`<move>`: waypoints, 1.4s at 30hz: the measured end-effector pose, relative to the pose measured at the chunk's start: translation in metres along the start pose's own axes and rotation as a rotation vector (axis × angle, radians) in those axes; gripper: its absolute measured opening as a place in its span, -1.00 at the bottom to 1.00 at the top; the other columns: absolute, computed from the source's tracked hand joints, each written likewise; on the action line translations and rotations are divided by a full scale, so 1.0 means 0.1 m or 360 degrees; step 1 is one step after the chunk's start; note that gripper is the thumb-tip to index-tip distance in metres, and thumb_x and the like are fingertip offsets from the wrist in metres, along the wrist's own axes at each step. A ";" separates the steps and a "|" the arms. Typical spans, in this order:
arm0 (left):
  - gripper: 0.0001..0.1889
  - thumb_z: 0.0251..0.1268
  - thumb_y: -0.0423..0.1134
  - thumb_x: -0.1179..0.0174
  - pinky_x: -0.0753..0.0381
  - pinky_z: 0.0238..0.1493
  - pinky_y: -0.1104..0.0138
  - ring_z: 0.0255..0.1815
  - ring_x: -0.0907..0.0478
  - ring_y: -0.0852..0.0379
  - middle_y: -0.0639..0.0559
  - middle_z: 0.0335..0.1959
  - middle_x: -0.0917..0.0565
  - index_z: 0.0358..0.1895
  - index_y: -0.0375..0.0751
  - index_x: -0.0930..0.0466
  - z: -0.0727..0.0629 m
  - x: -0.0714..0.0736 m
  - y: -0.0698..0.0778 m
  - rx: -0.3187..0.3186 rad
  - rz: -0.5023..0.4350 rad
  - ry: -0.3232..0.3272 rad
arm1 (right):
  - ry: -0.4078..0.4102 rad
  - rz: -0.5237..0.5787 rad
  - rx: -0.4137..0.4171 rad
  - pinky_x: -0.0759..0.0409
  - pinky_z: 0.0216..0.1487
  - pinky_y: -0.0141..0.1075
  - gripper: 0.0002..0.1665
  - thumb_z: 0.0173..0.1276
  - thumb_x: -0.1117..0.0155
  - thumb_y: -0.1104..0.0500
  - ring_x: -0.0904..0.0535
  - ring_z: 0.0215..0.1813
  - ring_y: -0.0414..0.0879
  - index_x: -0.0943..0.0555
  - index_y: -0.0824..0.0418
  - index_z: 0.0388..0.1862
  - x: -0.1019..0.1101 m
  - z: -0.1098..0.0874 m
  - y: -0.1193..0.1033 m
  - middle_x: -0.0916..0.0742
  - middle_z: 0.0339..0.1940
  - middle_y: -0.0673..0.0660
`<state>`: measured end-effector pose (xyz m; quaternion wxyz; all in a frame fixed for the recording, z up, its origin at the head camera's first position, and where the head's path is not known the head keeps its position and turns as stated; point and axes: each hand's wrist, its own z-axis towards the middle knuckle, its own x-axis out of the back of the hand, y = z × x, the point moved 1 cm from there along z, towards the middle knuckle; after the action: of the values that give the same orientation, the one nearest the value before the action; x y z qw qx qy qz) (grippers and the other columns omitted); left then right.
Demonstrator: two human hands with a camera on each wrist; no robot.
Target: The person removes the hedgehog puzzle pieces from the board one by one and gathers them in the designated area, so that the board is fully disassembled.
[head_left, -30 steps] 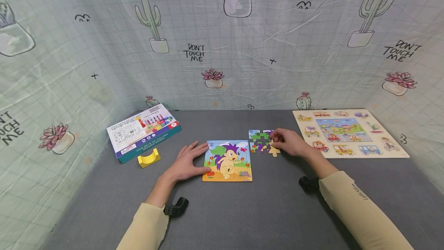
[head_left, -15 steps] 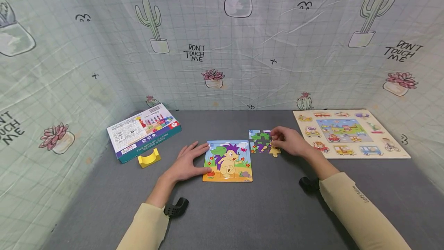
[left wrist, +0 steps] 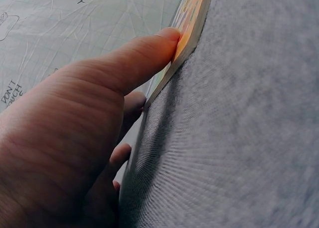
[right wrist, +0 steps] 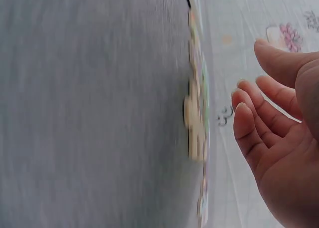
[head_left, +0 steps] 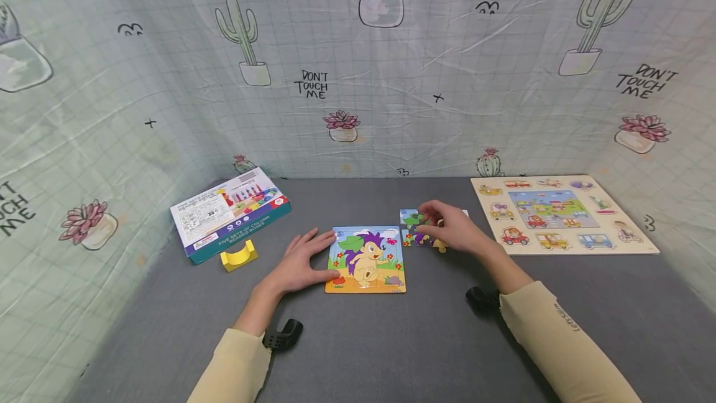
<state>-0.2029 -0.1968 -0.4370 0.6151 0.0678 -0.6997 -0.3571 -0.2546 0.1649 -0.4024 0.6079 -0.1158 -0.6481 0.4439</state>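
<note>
A square hedgehog jigsaw puzzle (head_left: 366,260) lies flat on the grey table in the head view. At its left edge rests my left hand (head_left: 299,263), fingers spread; in the left wrist view the thumb (left wrist: 149,48) touches the puzzle's face near a corner. To the right of the puzzle are several loose jigsaw pieces (head_left: 408,236), partly hidden by my right hand (head_left: 450,226). That hand is above them, and the right wrist view shows a gap between thumb and fingers with nothing in it. The pieces (right wrist: 197,118) appear edge-on there, below the hand.
A beaded-column toy box (head_left: 230,213) lies at the back left, with a yellow curved block (head_left: 239,256) in front of it. A wooden vehicle puzzle board (head_left: 565,244) lies at the back right. Printed fabric (head_left: 391,98) hangs behind the table.
My right hand has moved left, from the yellowish piece at the right of the group to above the middle pieces. My left hand stays at the puzzle's edge.
</note>
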 end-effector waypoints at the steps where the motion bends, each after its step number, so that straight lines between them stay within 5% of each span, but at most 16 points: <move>1: -0.11 0.16 0.19 -0.39 0.27 0.50 -0.22 0.61 0.09 -0.22 -0.10 0.54 -0.29 0.53 -0.10 -0.33 0.00 0.00 0.00 0.0000 0.0002 0.0001 | -0.0005 0.0019 0.0016 -0.55 -0.10 -0.12 -0.53 0.42 -0.36 0.21 -0.57 -0.10 0.03 -0.52 0.42 0.21 -0.03 0.01 -0.02 -0.65 -0.12 0.18; 9: -0.11 0.16 0.20 -0.39 0.25 0.50 -0.22 0.61 0.09 -0.21 -0.10 0.54 -0.29 0.53 -0.08 -0.33 0.00 -0.01 0.00 -0.0002 0.0006 0.0002 | -0.0048 0.0097 0.0081 -0.58 -0.23 -0.16 -0.49 0.39 -0.39 0.22 -0.60 -0.10 0.02 -0.52 0.41 0.23 -0.20 0.05 -0.20 -0.66 -0.07 0.25; 21: -0.11 0.17 0.18 -0.39 0.25 0.50 -0.21 0.61 0.08 -0.22 -0.08 0.54 -0.30 0.52 -0.11 -0.34 0.00 -0.01 -0.02 -0.0040 -0.0005 0.0003 | -0.0192 0.0135 0.0148 -0.58 -0.07 -0.14 -0.51 0.40 -0.39 0.17 -0.55 -0.12 -0.03 -0.54 0.40 0.21 -0.40 0.09 -0.30 -0.66 -0.09 0.20; 42: -0.10 0.16 0.22 -0.38 0.26 0.50 -0.21 0.61 0.09 -0.22 -0.07 0.55 -0.28 0.53 -0.08 -0.32 0.00 0.00 -0.02 -0.0022 -0.0004 -0.0001 | -0.0345 -0.0099 0.0135 -0.55 0.07 -0.12 -0.42 0.31 -0.49 0.09 -0.52 -0.06 -0.04 -0.57 0.36 0.20 -0.58 0.09 -0.39 -0.64 -0.08 0.10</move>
<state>-0.2039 -0.1983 -0.4383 0.6148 0.0643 -0.6973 -0.3628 -0.2338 0.0981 -0.4127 0.5520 -0.0211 -0.6940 0.4618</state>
